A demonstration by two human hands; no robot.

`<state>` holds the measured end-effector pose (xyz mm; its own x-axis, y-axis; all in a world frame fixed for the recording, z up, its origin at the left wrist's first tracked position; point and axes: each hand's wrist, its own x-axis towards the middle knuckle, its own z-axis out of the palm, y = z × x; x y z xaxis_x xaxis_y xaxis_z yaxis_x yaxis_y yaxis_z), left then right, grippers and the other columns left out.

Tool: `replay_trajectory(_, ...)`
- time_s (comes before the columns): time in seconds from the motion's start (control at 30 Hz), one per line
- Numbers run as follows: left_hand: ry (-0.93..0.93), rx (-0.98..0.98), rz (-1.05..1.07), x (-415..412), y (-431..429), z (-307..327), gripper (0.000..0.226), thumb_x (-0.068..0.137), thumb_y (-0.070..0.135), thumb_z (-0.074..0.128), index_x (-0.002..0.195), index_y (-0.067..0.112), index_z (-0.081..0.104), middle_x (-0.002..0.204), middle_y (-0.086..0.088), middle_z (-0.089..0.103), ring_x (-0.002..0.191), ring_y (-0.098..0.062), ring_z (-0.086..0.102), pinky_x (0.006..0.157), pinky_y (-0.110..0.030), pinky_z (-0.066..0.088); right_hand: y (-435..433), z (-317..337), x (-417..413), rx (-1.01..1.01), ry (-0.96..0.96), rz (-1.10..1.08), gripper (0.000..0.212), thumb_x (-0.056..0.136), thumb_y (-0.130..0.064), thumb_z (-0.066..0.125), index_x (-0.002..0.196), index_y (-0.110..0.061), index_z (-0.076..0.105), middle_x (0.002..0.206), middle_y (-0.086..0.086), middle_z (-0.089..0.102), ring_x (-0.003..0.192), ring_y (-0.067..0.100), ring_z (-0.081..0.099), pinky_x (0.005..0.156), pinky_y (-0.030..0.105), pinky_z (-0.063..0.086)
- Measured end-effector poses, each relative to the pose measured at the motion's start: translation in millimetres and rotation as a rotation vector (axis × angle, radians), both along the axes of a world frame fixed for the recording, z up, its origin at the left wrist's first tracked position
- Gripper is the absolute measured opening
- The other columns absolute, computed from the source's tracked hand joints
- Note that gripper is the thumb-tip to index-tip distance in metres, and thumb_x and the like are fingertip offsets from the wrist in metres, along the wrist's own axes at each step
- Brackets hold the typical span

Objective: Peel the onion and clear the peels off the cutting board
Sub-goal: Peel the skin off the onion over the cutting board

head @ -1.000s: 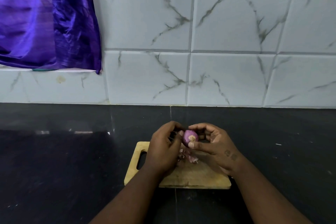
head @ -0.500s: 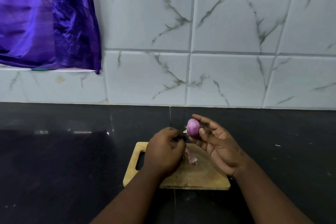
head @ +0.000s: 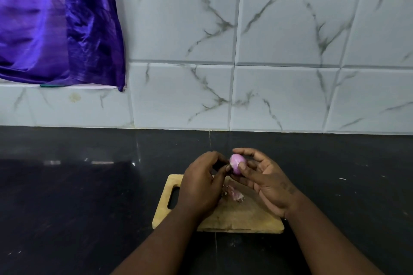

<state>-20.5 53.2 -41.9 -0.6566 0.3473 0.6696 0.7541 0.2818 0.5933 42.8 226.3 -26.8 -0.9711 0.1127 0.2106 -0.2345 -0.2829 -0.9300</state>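
Above the far edge of the cutting board (head: 225, 221), seen from the head camera, both hands meet around a small purple onion (head: 237, 163). The right hand (head: 266, 182) is turned palm-up and curled, gripping the onion between thumb and fingertips, with its forearm running in from the lower right. The left hand (head: 202, 184) is knuckles-up, fingers bent inward, and its fingertips pinch at the onion's left end; whether a strip of skin is caught there cannot be made out. The onion is held clear of the board, its surface smooth and pink. Below the hands, a small heap of peels (head: 234, 194) lies on the wooden board, whose handle slot faces left. The board sits on a dark, glossy countertop (head: 78, 196). Behind it rises a wall of white marble-veined tiles (head: 290, 35), and a shiny purple cloth (head: 55, 22) hangs at the upper left.
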Motion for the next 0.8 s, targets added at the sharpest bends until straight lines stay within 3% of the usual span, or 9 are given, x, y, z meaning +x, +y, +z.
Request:
replay_trajectory(0.17, 0.001, -0.013, -0.006, -0.5, 0.4, -1.0, 0.006, 0.101, 0.025, 0.062, 0.099, 0.030, 0.064, 0.094, 0.013, 0.064, 0.090, -0.006, 0.061, 0.072, -0.039, 0.056, 0.4, 0.2, 0.6, 0.075, -0.002, -0.032, 0.040, 0.084, -0.015, 0.077, 0.123, -0.015, 0.072, 0.127, 0.024, 0.071, 0.112, 0.036, 0.072, 0.102, 0.055, 0.057)
replay_trajectory(0.43, -0.135, 0.090, 0.062, -5.4, 0.9, 0.2, 0.013, 0.101, 0.016, 0.058, 0.090, 0.024, 0.057, 0.085, 0.005, 0.059, 0.080, -0.017, 0.057, 0.071, -0.051, 0.053, 2.0, 4.0, 0.7, -0.086, 0.018, 0.005, 0.039, 0.096, -0.027, 0.058, 0.130, -0.008, 0.063, 0.115, 0.025, 0.075, 0.089, 0.024, 0.074, 0.072, 0.031, 0.063)
replay_trajectory(0.5, -0.112, 0.003, 0.047, -1.7, 0.9, 0.2, 0.015, 0.096, 0.015, 0.063, 0.096, 0.029, 0.059, 0.092, 0.010, 0.062, 0.085, -0.009, 0.059, 0.072, -0.042, 0.056, 3.8, 4.6, 1.5, -0.084, 0.019, -0.031, 0.038, 0.092, -0.027, 0.063, 0.127, -0.009, 0.064, 0.111, 0.022, 0.076, 0.086, 0.022, 0.074, 0.069, 0.031, 0.062)
replay_trajectory(0.6, -0.069, -0.063, 0.026, 1.4, 0.6, -1.4, 0.028, 0.091, 0.012, 0.066, 0.108, 0.034, 0.062, 0.104, 0.018, 0.062, 0.097, -0.001, 0.059, 0.076, -0.029, 0.056, 1.8, 1.1, 0.9, 0.095, 0.007, -0.127, 0.039, 0.084, -0.018, 0.076, 0.121, -0.010, 0.068, 0.109, 0.014, 0.077, 0.086, 0.020, 0.075, 0.069, 0.032, 0.063)
replay_trajectory(0.7, -0.060, 0.028, 0.052, -4.3, -0.3, -1.7, 0.008, 0.095, 0.021, 0.066, 0.096, 0.029, 0.067, 0.094, 0.014, 0.062, 0.088, -0.004, 0.060, 0.073, -0.040, 0.057, 2.0, -2.7, -0.9, 0.312, 0.041, -0.220, 0.044, 0.079, -0.005, 0.086, 0.120, -0.014, 0.074, 0.115, 0.010, 0.077, 0.101, 0.022, 0.076, 0.076, 0.029, 0.063)
replay_trajectory(0.8, -0.028, 0.016, 0.052, -3.7, 0.2, -1.3, 0.003, 0.096, 0.028, 0.068, 0.093, 0.029, 0.069, 0.092, 0.014, 0.062, 0.086, -0.004, 0.060, 0.072, -0.040, 0.058, 5.4, -5.4, -3.1, 0.471, 0.079, -0.306, 0.052, 0.071, -0.003, 0.093, 0.118, -0.016, 0.074, 0.112, 0.006, 0.079, 0.103, 0.019, 0.075, 0.085, 0.027, 0.063)
